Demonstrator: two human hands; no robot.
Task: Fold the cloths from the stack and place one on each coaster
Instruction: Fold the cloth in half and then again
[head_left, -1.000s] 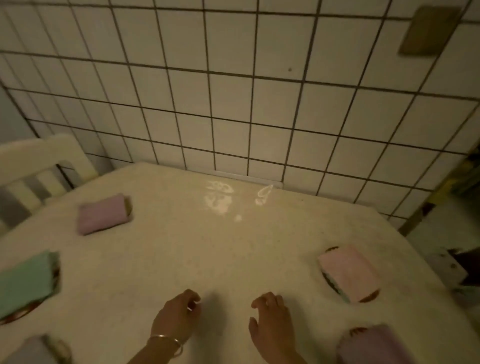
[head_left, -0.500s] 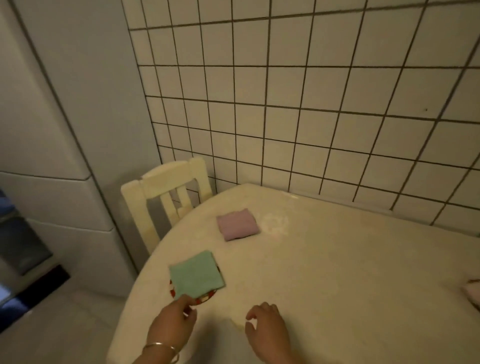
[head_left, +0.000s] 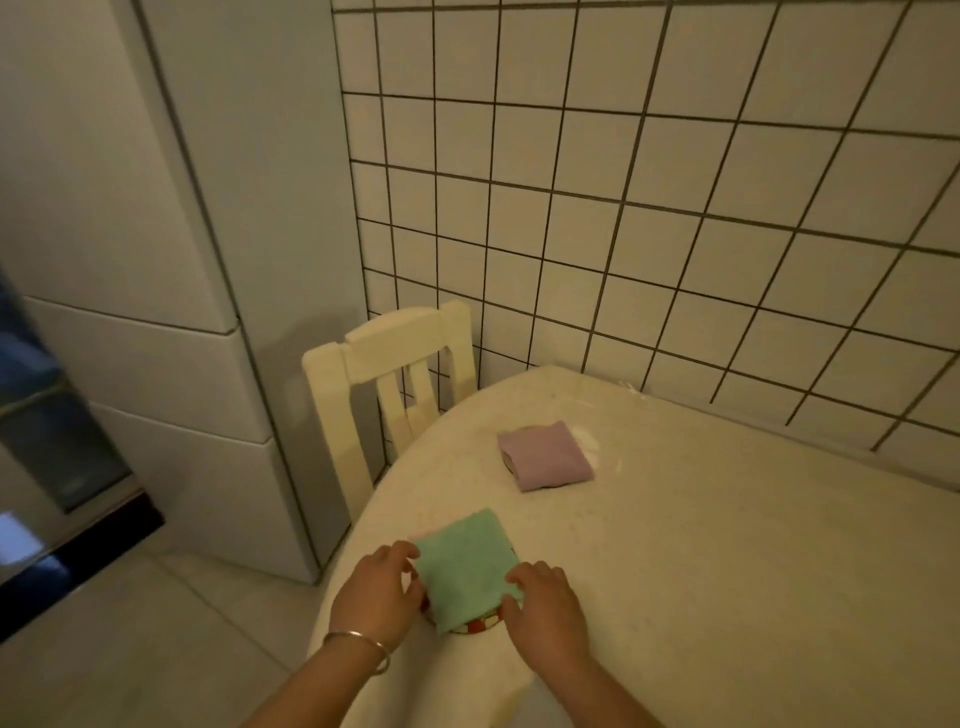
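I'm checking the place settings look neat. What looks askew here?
The green cloth sits skewed on its coaster, whose near rim shows; both hands touch its edges. The purple cloth looks settled.

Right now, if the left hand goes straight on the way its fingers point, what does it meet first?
The left hand points right and a little away, and its fingertips already touch the left edge of the green cloth on the coaster. So it would push into that cloth at once, probably sliding it toward the right hand.
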